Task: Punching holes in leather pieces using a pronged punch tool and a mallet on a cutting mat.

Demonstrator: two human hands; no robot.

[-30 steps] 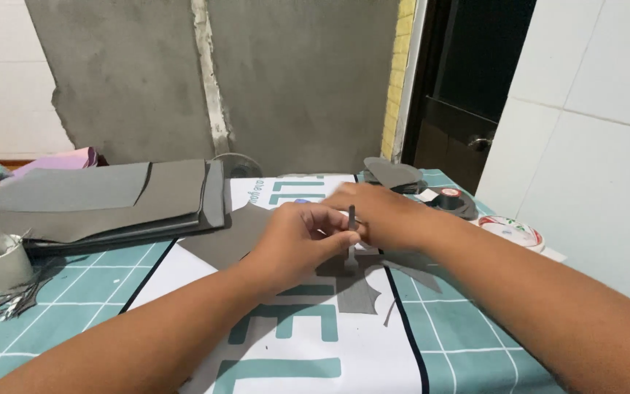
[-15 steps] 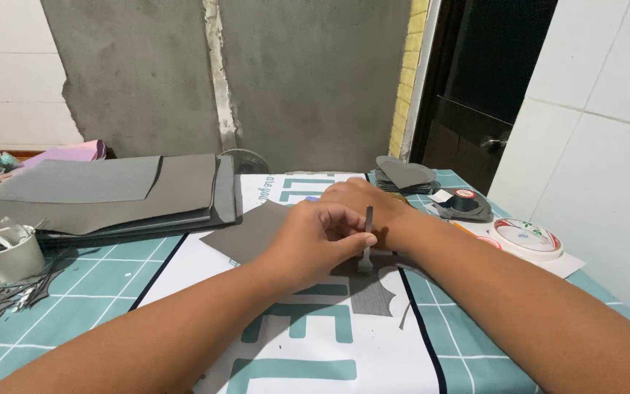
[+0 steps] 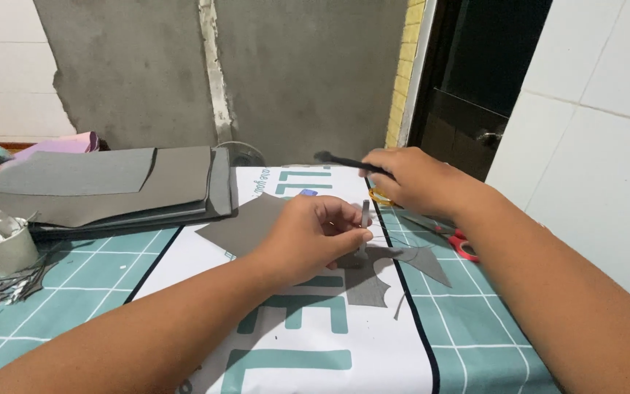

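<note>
The left hand [image 3: 315, 237] pinches a small upright grey strip [image 3: 364, 216], fingers closed on it, just above the flat grey cutout [image 3: 373, 281] lying on the white printed sheet [image 3: 300, 343]. Beyond the cutout, the right hand [image 3: 413, 179] grips a thin dark stick [image 3: 344, 160], fingers curled around it. Red-handled scissors [image 3: 455, 237] lie right of the cutout.

A rough grey cement wall [image 3: 300, 73] stands behind the table [image 3: 96, 284], with a pale plastered seam running down it. White tiles [image 3: 599, 131] cover the wall on the right, and a strip of yellow brick [image 3: 404, 66] edges a dark doorway [image 3: 486, 66]. Daylight falls evenly across the teal gridded tabletop.
</note>
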